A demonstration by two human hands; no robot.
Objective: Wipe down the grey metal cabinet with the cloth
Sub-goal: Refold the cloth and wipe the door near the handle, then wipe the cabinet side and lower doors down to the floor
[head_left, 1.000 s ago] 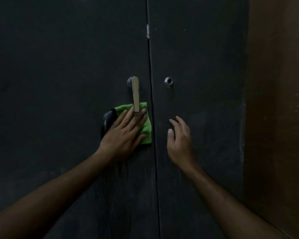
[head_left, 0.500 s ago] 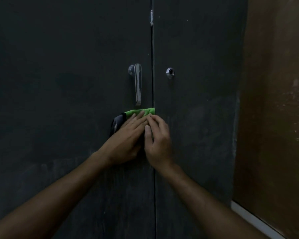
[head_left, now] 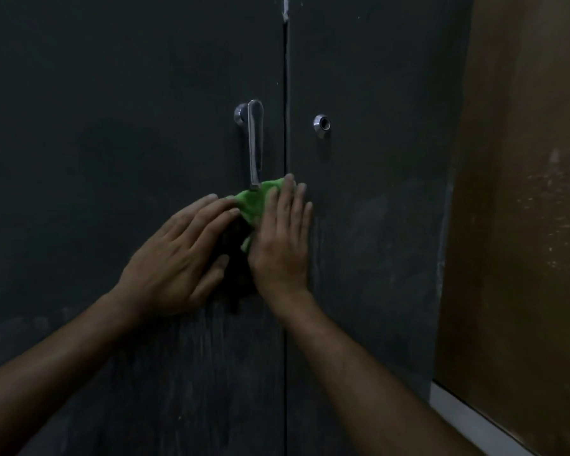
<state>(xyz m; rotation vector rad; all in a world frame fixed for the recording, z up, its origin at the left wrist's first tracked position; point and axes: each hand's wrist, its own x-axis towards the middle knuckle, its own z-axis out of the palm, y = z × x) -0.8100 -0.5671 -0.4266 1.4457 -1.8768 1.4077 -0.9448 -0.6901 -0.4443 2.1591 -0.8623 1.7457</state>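
Head view: the dark grey metal cabinet (head_left: 112,126) fills the frame, its two doors meeting at a vertical seam. The green microfibre cloth (head_left: 255,200) lies against the doors just at 6 o'clock of the chrome lever handle (head_left: 254,143). The right hand (head_left: 282,238) presses it flat with straight fingers across the seam; the left hand (head_left: 181,258), fingers extended, rests at 9 o'clock of it, touching the cloth's dark part. A round chrome keyhole (head_left: 321,123) sits at 3 o'clock of the handle.
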